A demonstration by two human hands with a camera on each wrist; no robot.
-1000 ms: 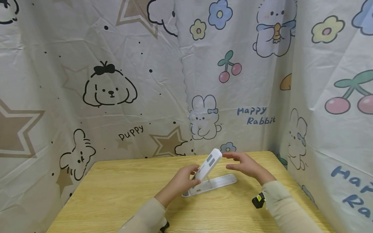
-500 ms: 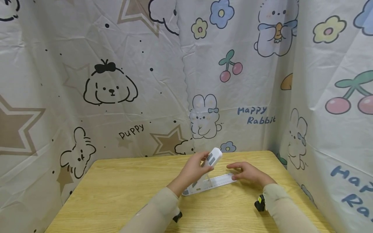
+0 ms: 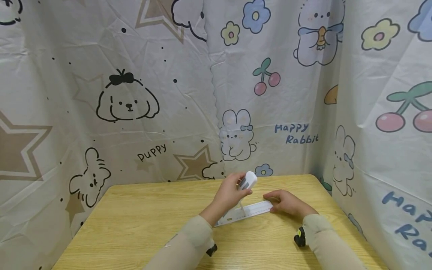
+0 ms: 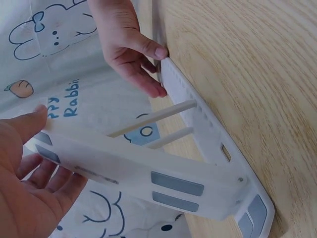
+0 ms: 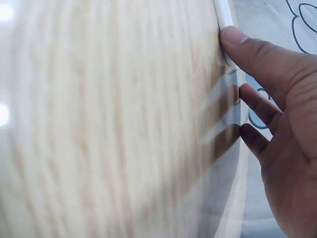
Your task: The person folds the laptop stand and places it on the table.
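A white folding stand with grey pads stands unfolded on the table: its upper arm (image 4: 133, 166) is tilted up from its flat base (image 3: 253, 210), with thin struts (image 4: 153, 118) between them. My left hand (image 3: 227, 195) grips the raised end of the upper arm, thumb on one side and fingers on the other, as the left wrist view shows (image 4: 29, 183). My right hand (image 3: 288, 203) is at the far right end of the base, thumb touching its end and fingers beside it. In the right wrist view, the thumb of the right hand (image 5: 292, 124) meets a white edge (image 5: 224, 15).
The wooden table (image 3: 141, 217) spreads around the stand. A printed cloth (image 3: 189, 93) with cartoon animals, stars and flowers hangs behind and at the sides. Black wrist devices (image 3: 299, 237) are strapped below both sleeves.
My left hand has slid up the tilted arm from its lower part to its raised end. My right hand has come down from beside the raised end to the base's right end.
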